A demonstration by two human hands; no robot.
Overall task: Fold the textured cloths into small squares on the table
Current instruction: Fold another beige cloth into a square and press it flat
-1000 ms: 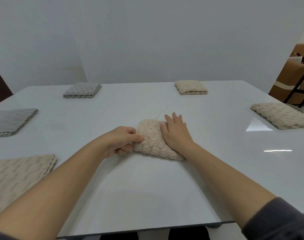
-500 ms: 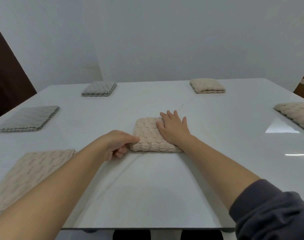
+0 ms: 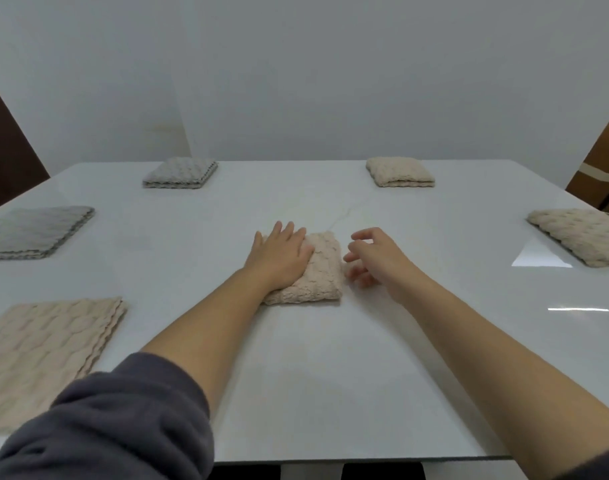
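Note:
A beige textured cloth [image 3: 322, 275], folded into a small thick square, lies in the middle of the white table [image 3: 296, 375]. My left hand [image 3: 279, 256] rests flat on its left half, fingers straight. My right hand [image 3: 374, 259] hovers just right of the cloth with its fingers loosely curled, holding nothing and apart from the fabric.
Two small folded squares sit at the far edge, a grey one [image 3: 180, 173] and a beige one [image 3: 400, 171]. A larger grey cloth [image 3: 33, 232] and a larger beige cloth [image 3: 43, 351] lie at the left. Another beige cloth [image 3: 583, 233] lies at the right edge.
My left hand let go of the cloth's left edge and moved on top of it, flat. My right hand lifted off the cloth and drew away to the right.

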